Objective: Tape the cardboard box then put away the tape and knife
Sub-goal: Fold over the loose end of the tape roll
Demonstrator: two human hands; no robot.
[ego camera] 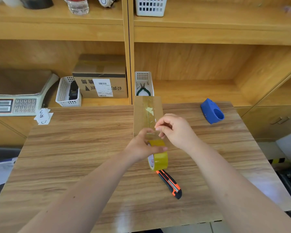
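Observation:
A narrow cardboard box lies on the wooden table, running away from me, with clear tape along its top. My left hand grips the yellowish tape roll just in front of the box's near end. My right hand pinches the pulled-out clear strip of tape over that near end. An orange and black utility knife lies on the table just behind the roll, nearer to me.
A blue tape dispenser sits at the table's far right. On the shelf behind are a white basket with pliers, a larger labelled carton, another white basket and a weighing scale.

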